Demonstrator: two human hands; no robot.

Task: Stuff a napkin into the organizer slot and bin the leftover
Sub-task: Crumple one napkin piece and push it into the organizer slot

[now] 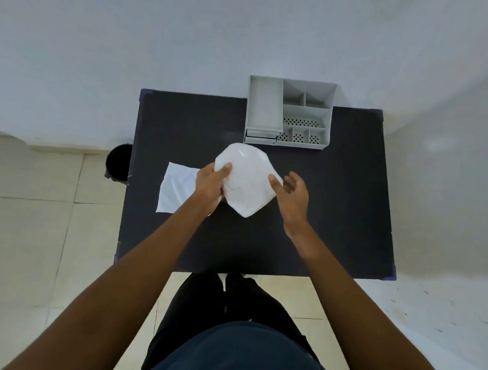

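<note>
Left hand (210, 183) pinches the napkin (247, 182) above the table (336, 208); right hand (292, 192) hovers spread, fingers apart. Loosely bunched, it may snag the organizer (288, 117) slot's rim.

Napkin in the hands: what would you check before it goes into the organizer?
1. Left hand grips napkin: ok.
2. Right hand grips it: not ok, open, only touching its edge.
3. Napkin bunched small enough for a slot: not ok, spread wide.
4. Organizer slots free: ok, nothing seen inside.
5. Second napkin flat on table: ok.
6. Bin beside table, on the left: ok.
</note>
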